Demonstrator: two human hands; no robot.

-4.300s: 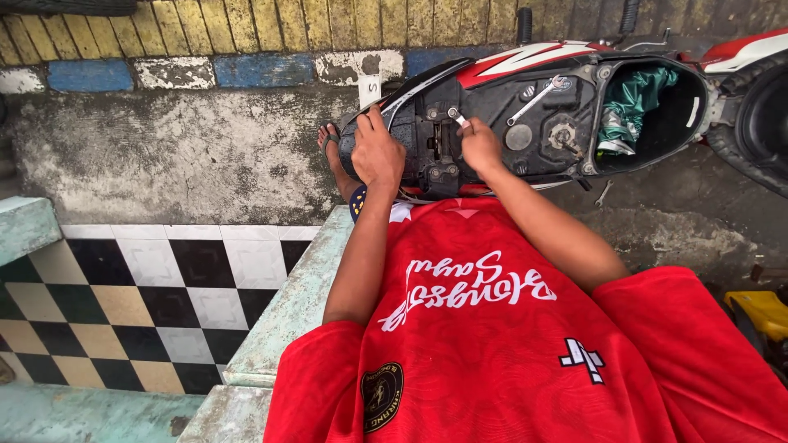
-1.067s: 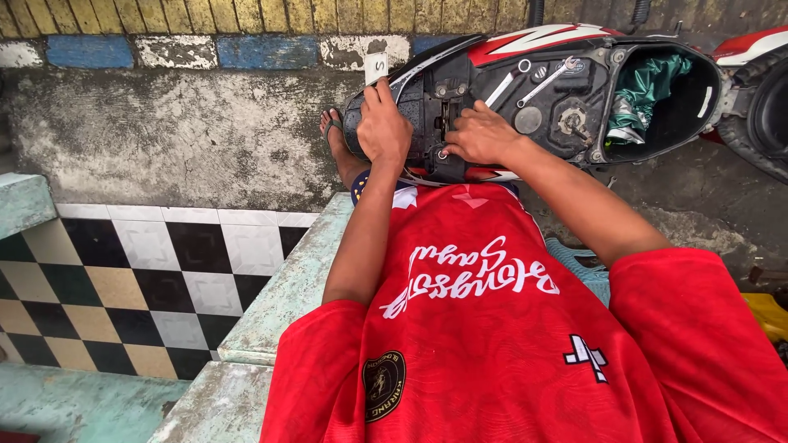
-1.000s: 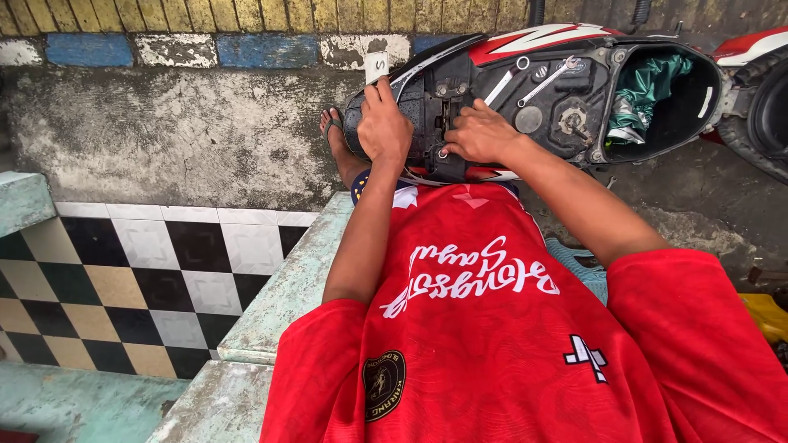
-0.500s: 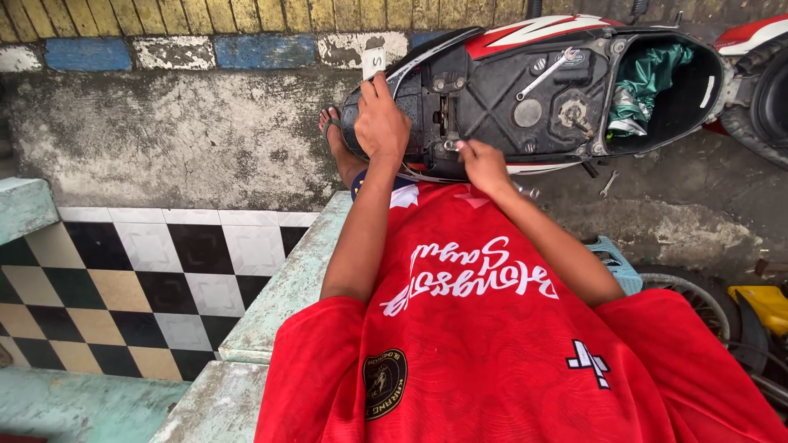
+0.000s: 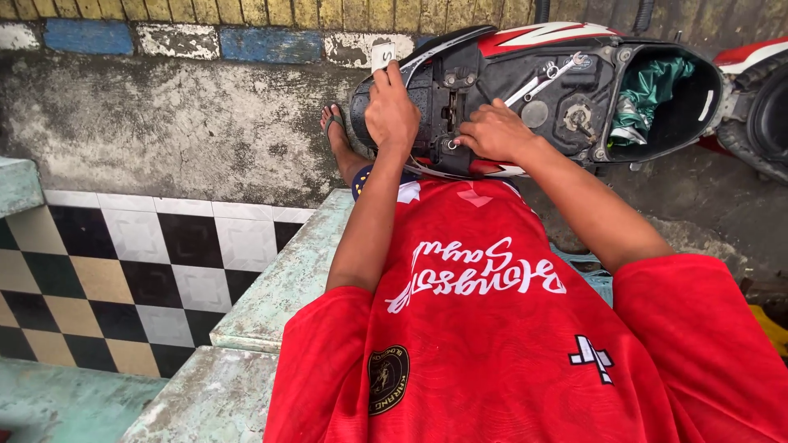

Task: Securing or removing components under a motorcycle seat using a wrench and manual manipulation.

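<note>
The left hand curls over the scooter's open black body, while the right hand, nearer the spanners up and right, pinches something I cannot tell.

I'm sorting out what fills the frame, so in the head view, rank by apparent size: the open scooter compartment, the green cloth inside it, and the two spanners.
1. Open scooter compartment, by far the largest.
2. Green cloth in its right end.
3. Spanners, smallest; the two look alike, so unranked.
</note>
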